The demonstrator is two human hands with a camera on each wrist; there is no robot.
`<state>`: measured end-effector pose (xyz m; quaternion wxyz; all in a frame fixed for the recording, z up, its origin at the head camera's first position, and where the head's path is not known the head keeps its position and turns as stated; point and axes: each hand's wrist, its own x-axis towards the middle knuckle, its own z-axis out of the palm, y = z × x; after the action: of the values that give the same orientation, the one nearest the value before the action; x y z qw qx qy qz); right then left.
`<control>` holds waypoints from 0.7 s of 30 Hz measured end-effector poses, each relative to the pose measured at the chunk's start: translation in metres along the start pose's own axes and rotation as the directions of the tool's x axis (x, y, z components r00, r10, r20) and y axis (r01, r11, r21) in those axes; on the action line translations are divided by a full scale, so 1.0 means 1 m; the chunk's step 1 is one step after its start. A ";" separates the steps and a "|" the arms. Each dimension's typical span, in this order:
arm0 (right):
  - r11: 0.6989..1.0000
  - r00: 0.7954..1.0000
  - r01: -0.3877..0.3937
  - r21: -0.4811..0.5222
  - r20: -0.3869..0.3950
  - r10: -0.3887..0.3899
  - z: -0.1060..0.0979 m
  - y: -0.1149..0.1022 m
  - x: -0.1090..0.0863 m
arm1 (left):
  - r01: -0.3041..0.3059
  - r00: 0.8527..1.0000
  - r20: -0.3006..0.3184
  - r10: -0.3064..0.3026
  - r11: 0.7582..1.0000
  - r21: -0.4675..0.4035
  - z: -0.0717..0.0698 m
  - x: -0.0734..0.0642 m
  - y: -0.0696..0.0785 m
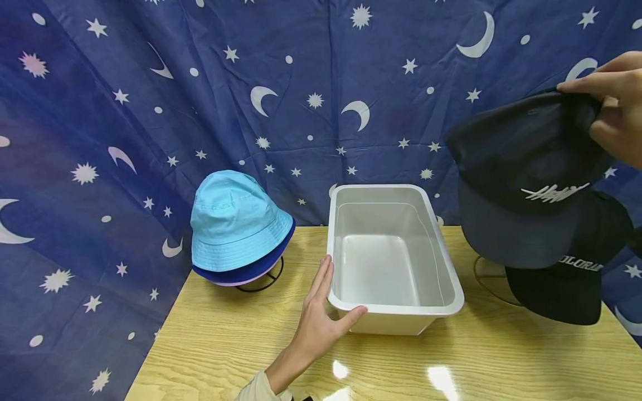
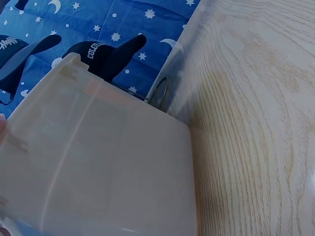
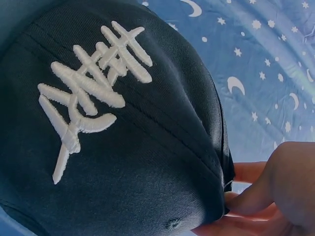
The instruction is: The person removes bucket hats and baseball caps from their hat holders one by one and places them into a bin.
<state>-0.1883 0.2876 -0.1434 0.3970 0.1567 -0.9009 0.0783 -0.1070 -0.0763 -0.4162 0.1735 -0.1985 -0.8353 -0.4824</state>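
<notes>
A dark navy baseball cap [image 1: 531, 161] with white embroidered script hangs from my right hand [image 1: 614, 106], which pinches its edge between thumb and fingers. In the right wrist view the script fills much of the cap [image 3: 147, 162], and the thumb presses its side. Below and behind it in the head view is a black cap [image 1: 562, 295] with white lettering. My left hand [image 1: 318, 328] rests with spread fingers on the near left corner of a white plastic bin [image 1: 396, 309]. The bin's inside shows bare.
A light blue bucket hat [image 1: 236, 223] sits over a dark blue hat [image 1: 246, 273] on a black wire stand [image 1: 266, 284] at left. Another wire stand [image 1: 489, 287] is under the caps at right. A starry blue cloth [image 1: 311, 139] hangs behind the wooden table [image 1: 200, 345].
</notes>
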 end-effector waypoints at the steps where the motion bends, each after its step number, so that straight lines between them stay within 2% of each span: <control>1: 1.000 1.000 0.005 -0.007 0.010 -0.005 -0.001 -0.005 0.001 | 0.004 1.000 0.001 -0.004 1.000 -0.005 0.000 0.000 0.000; 8: 0.997 0.995 0.055 -0.052 0.090 -0.051 -0.006 -0.034 0.005 | 0.003 1.000 0.004 -0.003 1.000 -0.020 -0.001 -0.001 0.001; 13: 0.987 0.990 0.128 -0.098 0.074 -0.121 -0.005 -0.048 0.007 | 0.007 1.000 0.009 -0.007 1.000 -0.005 -0.002 -0.002 0.003; 21: 0.990 0.986 0.119 -0.073 0.123 -0.109 0.000 -0.064 0.007 | 0.016 1.000 0.010 -0.016 1.000 -0.003 -0.003 -0.002 0.003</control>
<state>-0.1708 0.2256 -0.1376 0.3525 0.1964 -0.9149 0.0097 -0.1038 -0.0781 -0.4134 0.1651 -0.1946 -0.8371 -0.4839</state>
